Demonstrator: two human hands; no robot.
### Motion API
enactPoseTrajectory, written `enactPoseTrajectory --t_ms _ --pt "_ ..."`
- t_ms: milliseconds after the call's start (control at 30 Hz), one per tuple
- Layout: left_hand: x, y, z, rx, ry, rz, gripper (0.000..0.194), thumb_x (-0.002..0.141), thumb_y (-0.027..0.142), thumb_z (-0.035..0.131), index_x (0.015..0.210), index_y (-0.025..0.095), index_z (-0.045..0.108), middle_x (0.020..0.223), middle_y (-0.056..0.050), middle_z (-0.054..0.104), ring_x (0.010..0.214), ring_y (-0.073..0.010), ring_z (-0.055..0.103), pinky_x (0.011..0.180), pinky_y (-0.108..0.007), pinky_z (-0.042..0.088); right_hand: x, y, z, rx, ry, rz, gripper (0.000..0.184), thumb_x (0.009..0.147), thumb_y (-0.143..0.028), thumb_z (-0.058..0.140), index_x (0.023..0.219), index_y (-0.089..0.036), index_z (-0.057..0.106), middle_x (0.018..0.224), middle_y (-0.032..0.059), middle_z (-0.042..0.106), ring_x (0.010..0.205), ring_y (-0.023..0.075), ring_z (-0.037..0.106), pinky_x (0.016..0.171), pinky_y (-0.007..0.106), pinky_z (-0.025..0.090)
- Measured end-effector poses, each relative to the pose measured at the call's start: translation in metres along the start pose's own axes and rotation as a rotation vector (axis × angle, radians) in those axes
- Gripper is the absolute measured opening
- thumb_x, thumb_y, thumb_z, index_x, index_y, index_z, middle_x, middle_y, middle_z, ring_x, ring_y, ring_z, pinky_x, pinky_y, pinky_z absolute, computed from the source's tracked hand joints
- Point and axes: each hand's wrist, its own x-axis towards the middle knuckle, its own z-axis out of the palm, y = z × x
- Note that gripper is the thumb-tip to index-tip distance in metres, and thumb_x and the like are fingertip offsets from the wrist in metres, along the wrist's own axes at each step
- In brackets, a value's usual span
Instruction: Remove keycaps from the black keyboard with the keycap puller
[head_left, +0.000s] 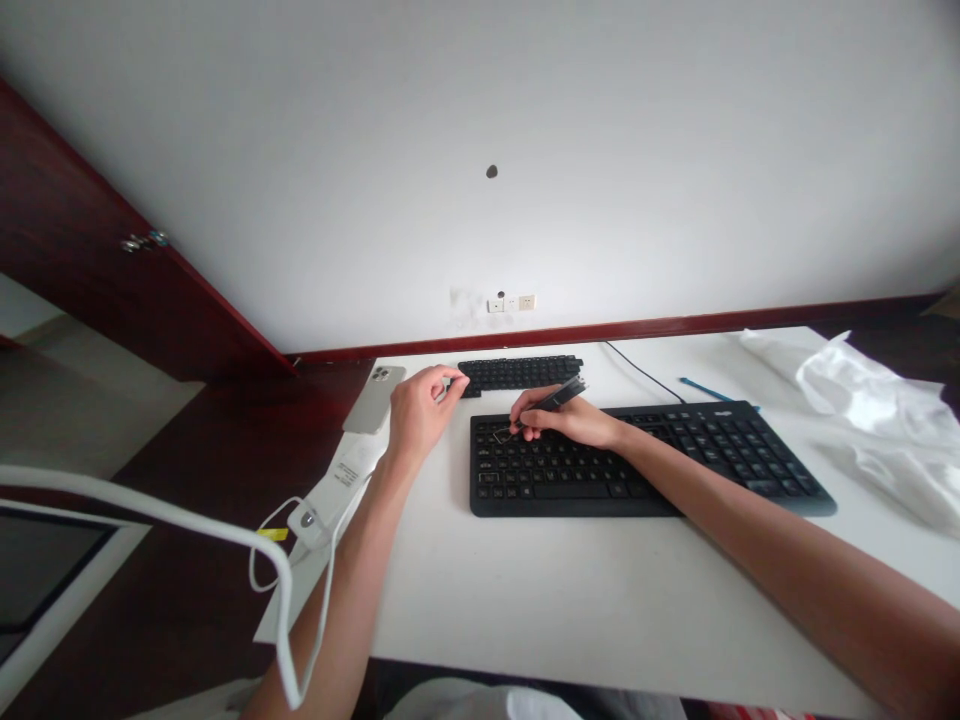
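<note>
My right hand [566, 418] is closed around a keycap puller [561, 395] with a dark handle. Its thin wire tip points down at the upper left keys of a black keyboard [574, 491], which lies flat on the white table. Several spots at the keyboard's left end look like bare key stems. Behind it, black keycaps [521, 373] lie in rows on the table. My left hand [424, 405] is beside their left end, with thumb and fingertips pinched together. Whatever is between those fingertips is too small to make out.
A pale phone [375, 400] lies at the table's left edge, near a white power strip [337, 495] with white cables [281, 580]. White plastic wrapping [862, 390] covers the right side. A blue stick [705, 388] and the black keyboard cord [645, 372] lie at the back.
</note>
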Motion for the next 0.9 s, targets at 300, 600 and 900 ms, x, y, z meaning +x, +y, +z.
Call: enactPoseTrajectory --t_ms 300,600,900 --pt "-0.113 0.058 0.008 -0.116 -0.22 -0.001 0.013 0.092 0.029 0.077 0.104 0.025 0.074 0.085 0.0 0.064 0.078 -0.0152 0.061 0.074 -0.026 0.05 -0.003 -0.009 -0.012 0.011 -0.09 0.071 0.043 0.09 -0.052 0.079 0.107 -0.013 0.076 0.101 0.0108 0.08 0.083 0.0157 0.074 0.078 0.029 0.061" --pt "-0.141 0.062 0.024 0.013 -0.277 -0.018 0.045 0.084 0.029 0.087 0.126 0.03 0.069 0.103 -0.003 0.071 0.089 -0.0206 0.07 0.084 -0.034 0.058 -0.014 -0.039 -0.023 -0.173 -0.283 0.221 0.038 0.089 -0.05 0.08 0.104 -0.016 0.079 0.1 0.0101 0.082 0.09 0.0194 0.078 0.078 0.028 0.062" --pt "-0.14 0.062 0.03 0.065 -0.321 -0.03 0.037 0.087 0.029 0.087 0.119 0.029 0.07 0.104 -0.001 0.072 0.094 -0.0209 0.07 0.083 -0.033 0.055 -0.011 -0.033 -0.011 -0.189 -0.293 0.276 0.04 0.084 -0.053 0.083 0.097 -0.016 0.081 0.099 0.01 0.082 0.09 0.0203 0.078 0.078 0.028 0.061"
